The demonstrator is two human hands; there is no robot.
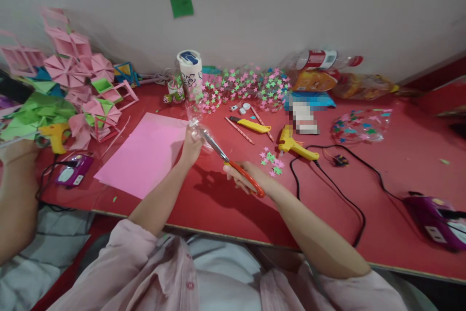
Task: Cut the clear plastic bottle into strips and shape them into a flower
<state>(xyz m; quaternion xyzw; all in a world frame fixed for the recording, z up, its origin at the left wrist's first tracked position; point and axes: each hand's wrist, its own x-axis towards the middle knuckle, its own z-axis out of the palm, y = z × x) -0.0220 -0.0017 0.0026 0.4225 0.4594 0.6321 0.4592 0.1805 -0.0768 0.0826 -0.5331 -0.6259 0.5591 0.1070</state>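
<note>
Left hand (191,148) pinches the clear plastic piece (196,126) taut; right hand (242,177), fingers closed through the scissors (233,163) — keep the blades square, short snips, above the table (364,194)

Table (364,194): red. Paper sheet (145,155): pink. Scissors (240,170): orange-red handles, silver blades. Glue gun (294,145): yellow, black cord. Knife (251,125): yellow. Stars (271,161): pink and green. Wall note (180,2): green. Sleeves (145,267): pale pink.
</note>
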